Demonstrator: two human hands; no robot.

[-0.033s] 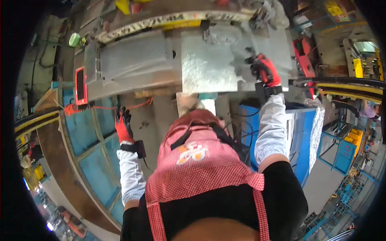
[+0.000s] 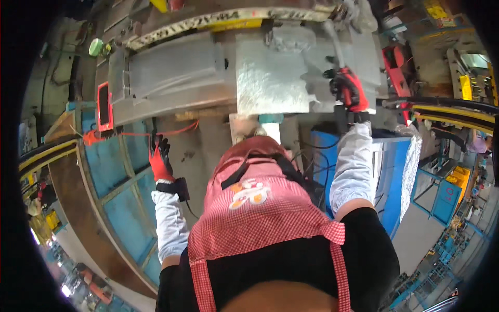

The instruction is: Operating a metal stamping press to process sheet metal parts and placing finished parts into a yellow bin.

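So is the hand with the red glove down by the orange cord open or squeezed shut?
Open. The left hand hangs beside the red apron with its gloved fingers spread, gripping nothing; the orange cord runs just above it.

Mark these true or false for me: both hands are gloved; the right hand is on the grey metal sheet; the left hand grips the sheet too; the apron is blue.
1. Both hands wear red and black gloves. True: left hand, right hand.
2. The right hand rests on the grey metal sheet. True, at its right edge.
3. The left hand grips the sheet too. False: it hangs free below the sheet, near an orange cord.
4. The apron is blue. False: it is red and white checked.
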